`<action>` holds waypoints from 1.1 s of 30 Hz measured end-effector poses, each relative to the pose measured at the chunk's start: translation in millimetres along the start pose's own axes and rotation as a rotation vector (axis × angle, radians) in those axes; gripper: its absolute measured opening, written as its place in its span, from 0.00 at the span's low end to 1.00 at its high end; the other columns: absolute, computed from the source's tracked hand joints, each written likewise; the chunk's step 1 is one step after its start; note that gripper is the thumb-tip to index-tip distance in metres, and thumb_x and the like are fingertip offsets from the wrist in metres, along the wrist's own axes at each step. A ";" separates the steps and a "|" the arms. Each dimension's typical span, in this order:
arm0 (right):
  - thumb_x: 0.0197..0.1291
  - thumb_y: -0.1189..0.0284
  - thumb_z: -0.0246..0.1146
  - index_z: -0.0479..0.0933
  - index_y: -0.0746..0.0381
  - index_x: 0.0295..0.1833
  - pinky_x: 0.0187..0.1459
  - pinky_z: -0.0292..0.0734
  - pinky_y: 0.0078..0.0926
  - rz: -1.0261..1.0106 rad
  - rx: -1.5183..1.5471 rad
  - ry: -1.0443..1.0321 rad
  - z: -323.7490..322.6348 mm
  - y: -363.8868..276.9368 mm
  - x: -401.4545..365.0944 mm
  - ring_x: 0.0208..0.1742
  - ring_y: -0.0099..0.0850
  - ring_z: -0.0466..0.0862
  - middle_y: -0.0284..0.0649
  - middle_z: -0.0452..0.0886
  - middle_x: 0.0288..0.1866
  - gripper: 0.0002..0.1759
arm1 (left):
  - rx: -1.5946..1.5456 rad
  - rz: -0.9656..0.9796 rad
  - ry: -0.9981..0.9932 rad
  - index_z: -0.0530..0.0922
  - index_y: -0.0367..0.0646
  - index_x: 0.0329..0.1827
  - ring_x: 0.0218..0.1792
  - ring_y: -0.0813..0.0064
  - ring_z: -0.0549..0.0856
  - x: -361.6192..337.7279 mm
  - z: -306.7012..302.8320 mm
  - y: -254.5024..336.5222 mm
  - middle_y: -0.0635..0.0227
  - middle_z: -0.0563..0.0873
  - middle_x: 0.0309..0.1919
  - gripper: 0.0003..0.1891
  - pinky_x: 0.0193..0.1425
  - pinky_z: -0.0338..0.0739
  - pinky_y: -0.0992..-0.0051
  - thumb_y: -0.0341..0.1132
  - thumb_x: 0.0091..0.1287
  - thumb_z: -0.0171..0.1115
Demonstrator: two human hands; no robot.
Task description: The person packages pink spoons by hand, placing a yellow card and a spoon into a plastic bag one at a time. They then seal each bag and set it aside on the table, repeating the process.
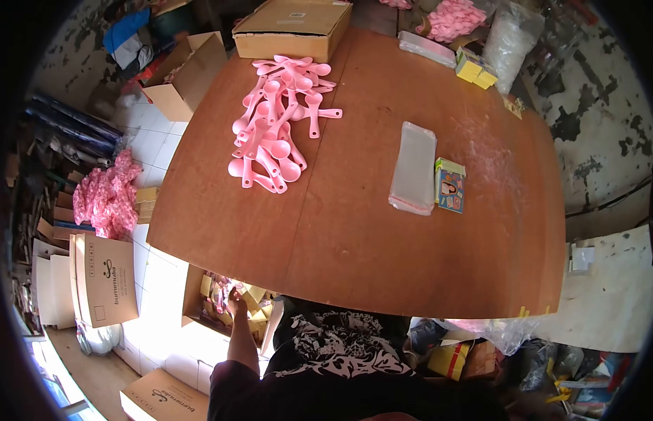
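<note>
My left hand (236,303) reaches down into an open cardboard box (193,298) on the floor at the table's near left edge. It is over or among packed pieces with yellow card and pink parts (256,298). The fingers are too small and shaded to show whether they grip anything. My right hand does not show. On the brown table (354,259) lies a heap of pink plastic spoons (270,133). Right of the middle, a stack of clear plastic bags (413,168) lies beside a small stack of printed cards (451,186).
A closed carton (291,28) sits at the table's far edge. At the far right stand yellow card stacks (475,68), a clear bag roll (512,42) and more pink spoons (454,19). Cartons (105,281) and a pink bundle (107,193) occupy the floor at left.
</note>
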State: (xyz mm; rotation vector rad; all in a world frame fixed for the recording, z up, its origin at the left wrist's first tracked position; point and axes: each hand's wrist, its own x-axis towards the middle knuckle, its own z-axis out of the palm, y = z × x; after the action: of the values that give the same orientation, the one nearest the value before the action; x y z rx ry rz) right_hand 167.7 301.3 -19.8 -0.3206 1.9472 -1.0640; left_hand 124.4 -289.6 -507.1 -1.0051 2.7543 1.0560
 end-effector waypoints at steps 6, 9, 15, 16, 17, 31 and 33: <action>0.55 0.65 0.67 0.82 0.62 0.47 0.46 0.77 0.37 0.002 -0.010 -0.008 -0.8 4.8 1.0 0.44 0.38 0.83 0.43 0.84 0.41 0.16 | 0.065 -0.050 -0.129 0.57 0.45 0.78 0.60 0.43 0.78 -7.3 -9.2 13.3 0.39 0.78 0.60 0.49 0.63 0.73 0.54 0.32 0.46 0.61; 0.55 0.65 0.68 0.82 0.62 0.47 0.46 0.77 0.38 -0.001 -0.005 -0.014 -3.0 7.2 1.2 0.45 0.39 0.83 0.43 0.83 0.42 0.16 | 0.043 0.020 0.002 0.58 0.43 0.78 0.62 0.43 0.75 -17.3 -9.5 18.6 0.41 0.77 0.62 0.46 0.69 0.68 0.57 0.32 0.48 0.61; 0.54 0.65 0.68 0.82 0.62 0.47 0.48 0.76 0.38 -0.006 0.004 -0.009 -5.5 10.1 0.4 0.47 0.39 0.82 0.44 0.83 0.43 0.17 | 0.088 -0.074 -0.065 0.57 0.49 0.79 0.66 0.43 0.69 -29.6 -9.4 -5.0 0.43 0.76 0.62 0.47 0.75 0.60 0.55 0.34 0.50 0.63; 0.54 0.65 0.68 0.82 0.62 0.47 0.48 0.76 0.38 -0.003 0.003 -0.009 -5.5 11.0 -0.3 0.47 0.40 0.82 0.44 0.83 0.44 0.17 | 0.088 -0.073 -0.065 0.57 0.49 0.79 0.66 0.43 0.69 -25.2 -3.0 -15.5 0.43 0.76 0.62 0.47 0.75 0.60 0.55 0.34 0.50 0.63; 0.54 0.64 0.68 0.82 0.62 0.47 0.48 0.76 0.38 -0.006 0.004 -0.013 -6.1 10.7 0.0 0.47 0.40 0.82 0.44 0.83 0.44 0.17 | 0.110 -0.106 -0.072 0.57 0.50 0.79 0.66 0.43 0.70 -19.3 3.5 -26.5 0.43 0.76 0.63 0.47 0.75 0.62 0.56 0.34 0.50 0.63; 0.53 0.64 0.68 0.81 0.62 0.48 0.51 0.75 0.38 -0.018 -0.017 0.007 -11.2 9.0 -0.8 0.50 0.41 0.81 0.46 0.82 0.47 0.19 | 0.128 -0.224 -0.187 0.56 0.42 0.77 0.68 0.44 0.71 -21.7 -12.1 27.0 0.41 0.73 0.66 0.49 0.74 0.65 0.58 0.34 0.49 0.69; 0.53 0.64 0.69 0.81 0.62 0.49 0.51 0.75 0.38 -0.022 -0.018 0.016 -12.8 6.5 -0.6 0.51 0.41 0.81 0.46 0.82 0.47 0.19 | -0.022 -0.181 -0.134 0.56 0.42 0.78 0.68 0.44 0.70 -15.9 -1.9 6.0 0.41 0.72 0.67 0.49 0.74 0.64 0.58 0.35 0.50 0.70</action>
State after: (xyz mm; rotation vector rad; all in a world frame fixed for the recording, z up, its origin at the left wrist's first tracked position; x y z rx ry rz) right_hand 159.0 312.7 -21.3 -0.3458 1.9721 -1.0669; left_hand 133.9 -278.4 -498.3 -1.1182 2.4978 1.0851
